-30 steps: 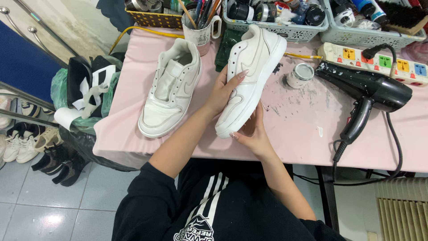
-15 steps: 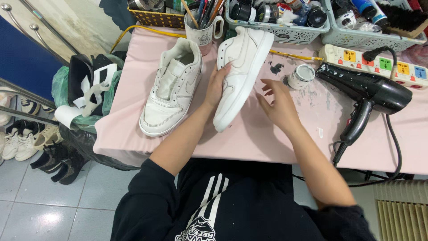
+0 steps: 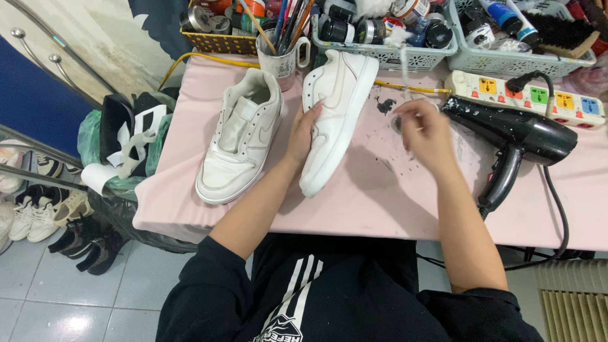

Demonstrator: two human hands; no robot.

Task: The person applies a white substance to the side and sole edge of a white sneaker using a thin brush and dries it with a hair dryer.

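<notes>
A smooth white leather sneaker (image 3: 334,120), tipped on its side on the pale pink tabletop (image 3: 392,202), is steadied by the flat, open left hand (image 3: 303,132). The blurred right hand (image 3: 425,132) is held over a small round jar; whether anything is pinched cannot be told. A second unlaced white sneaker (image 3: 240,136) lies just beside, a glossy black, paint-speckled hairdryer (image 3: 516,136) opposite.

Smooth white leather-look sneaker (image 3: 335,120) on matt pink tablecloth (image 3: 380,202); glossy black plastic hairdryer (image 3: 519,136).
</notes>
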